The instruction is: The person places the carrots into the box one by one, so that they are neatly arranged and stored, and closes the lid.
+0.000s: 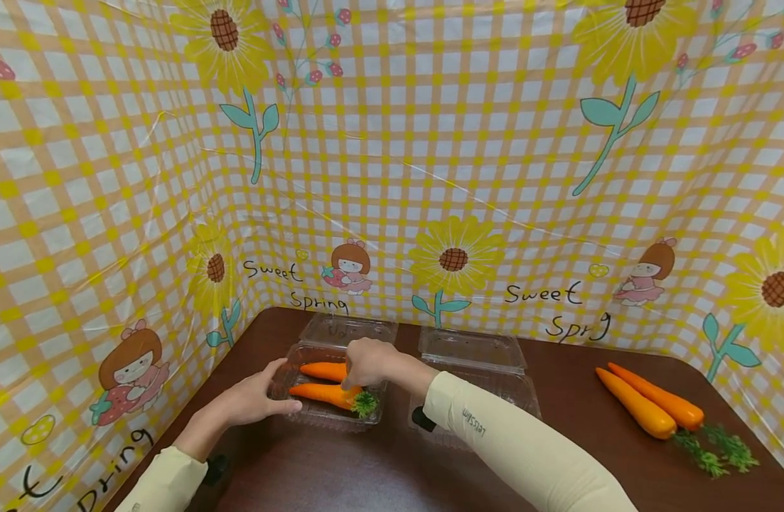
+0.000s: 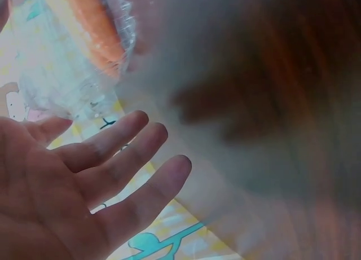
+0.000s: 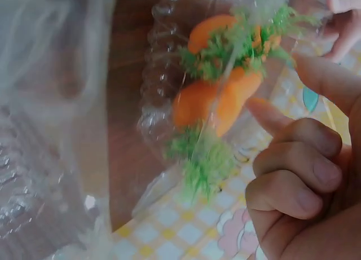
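Note:
Two orange carrots lie side by side in the left clear plastic box. My right hand is over the far carrot, pinching it between thumb and forefinger near its leafy end. Its other fingers are curled, as the right wrist view shows. The near carrot lies alongside, its green leaves at the right. At the left edge of the box, my left hand rests with fingers spread and relaxed. The far carrot's leaves show in the right wrist view. The box's lid stands open behind.
A second clear box sits right of the first, its lid folded back and my right forearm partly covering it. Two more carrots with leaves lie at the table's right. Checked cloth hangs around the brown table.

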`<state>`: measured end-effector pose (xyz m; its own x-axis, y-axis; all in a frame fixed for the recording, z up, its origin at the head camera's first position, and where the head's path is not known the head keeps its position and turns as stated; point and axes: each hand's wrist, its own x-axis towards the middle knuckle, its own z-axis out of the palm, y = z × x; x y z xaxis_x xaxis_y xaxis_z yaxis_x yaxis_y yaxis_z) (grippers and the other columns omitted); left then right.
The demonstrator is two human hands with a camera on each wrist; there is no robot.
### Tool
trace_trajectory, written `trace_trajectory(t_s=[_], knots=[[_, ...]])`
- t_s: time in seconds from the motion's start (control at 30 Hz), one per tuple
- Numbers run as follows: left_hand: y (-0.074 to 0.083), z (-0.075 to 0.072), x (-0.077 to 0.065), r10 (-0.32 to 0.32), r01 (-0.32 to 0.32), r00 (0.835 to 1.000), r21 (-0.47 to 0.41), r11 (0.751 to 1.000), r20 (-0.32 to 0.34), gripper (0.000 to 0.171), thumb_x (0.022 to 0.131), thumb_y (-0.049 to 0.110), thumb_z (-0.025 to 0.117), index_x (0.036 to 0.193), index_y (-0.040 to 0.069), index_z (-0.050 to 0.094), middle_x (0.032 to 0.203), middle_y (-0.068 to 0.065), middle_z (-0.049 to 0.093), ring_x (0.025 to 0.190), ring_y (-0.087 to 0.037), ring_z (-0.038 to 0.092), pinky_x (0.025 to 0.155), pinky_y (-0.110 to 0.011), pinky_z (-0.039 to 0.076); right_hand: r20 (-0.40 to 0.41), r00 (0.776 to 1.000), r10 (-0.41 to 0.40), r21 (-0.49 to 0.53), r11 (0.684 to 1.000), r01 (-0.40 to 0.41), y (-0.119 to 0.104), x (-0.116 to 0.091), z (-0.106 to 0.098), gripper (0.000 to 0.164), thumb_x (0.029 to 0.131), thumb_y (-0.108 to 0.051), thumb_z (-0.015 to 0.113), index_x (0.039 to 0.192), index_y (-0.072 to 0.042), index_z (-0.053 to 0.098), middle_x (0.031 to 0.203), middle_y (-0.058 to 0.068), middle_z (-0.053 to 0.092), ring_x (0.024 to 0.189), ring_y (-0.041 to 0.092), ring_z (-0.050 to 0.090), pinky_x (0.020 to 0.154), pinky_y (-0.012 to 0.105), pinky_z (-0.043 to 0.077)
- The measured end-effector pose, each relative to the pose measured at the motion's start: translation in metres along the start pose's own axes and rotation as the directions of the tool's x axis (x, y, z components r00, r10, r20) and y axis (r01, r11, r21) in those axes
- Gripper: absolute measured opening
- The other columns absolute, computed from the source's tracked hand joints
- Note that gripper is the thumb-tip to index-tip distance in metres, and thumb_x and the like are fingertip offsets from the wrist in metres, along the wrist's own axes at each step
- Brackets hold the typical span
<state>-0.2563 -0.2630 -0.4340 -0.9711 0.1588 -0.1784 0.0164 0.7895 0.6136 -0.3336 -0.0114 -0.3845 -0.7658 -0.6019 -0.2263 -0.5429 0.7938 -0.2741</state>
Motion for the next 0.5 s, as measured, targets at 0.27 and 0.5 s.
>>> trace_trajectory(t_s=[0.27, 0.5], knots=[[0.007, -0.016, 0.004, 0.006, -0.004, 1.000, 0.080, 0.997, -0.019, 0.090, 0.086, 0.059, 0.072, 0.152, 0.007, 0.040, 0.137, -0.019, 0.058, 0.120, -0.037, 0.058, 0.093, -0.057, 0.049, -0.074, 0.992, 0.104, 0.105, 0.990, -0.096, 0.025, 0.004, -0.019, 0.026, 0.094, -0.036, 0.072, 0.084, -0.013, 0.076, 0.062, -0.005, 0.054, 0.049, 0.012, 0.043, 0.048, 0.030, 0.035], [0.021, -0.029, 0.023, 0.024, -0.017, 0.998, 0.118, 0.993, -0.053, 0.076, 0.091, 0.056, 0.068, 0.141, 0.001, 0.053, 0.134, -0.022, 0.059, 0.119, -0.039, 0.059, 0.094, -0.057, 0.049, -0.116, 0.962, 0.246, 0.091, 0.967, -0.236, 0.045, 0.012, -0.025, 0.030, 0.094, -0.039, 0.070, 0.084, -0.011, 0.065, 0.062, -0.001, 0.041, 0.052, 0.016, 0.038, 0.051, 0.034, 0.033]])
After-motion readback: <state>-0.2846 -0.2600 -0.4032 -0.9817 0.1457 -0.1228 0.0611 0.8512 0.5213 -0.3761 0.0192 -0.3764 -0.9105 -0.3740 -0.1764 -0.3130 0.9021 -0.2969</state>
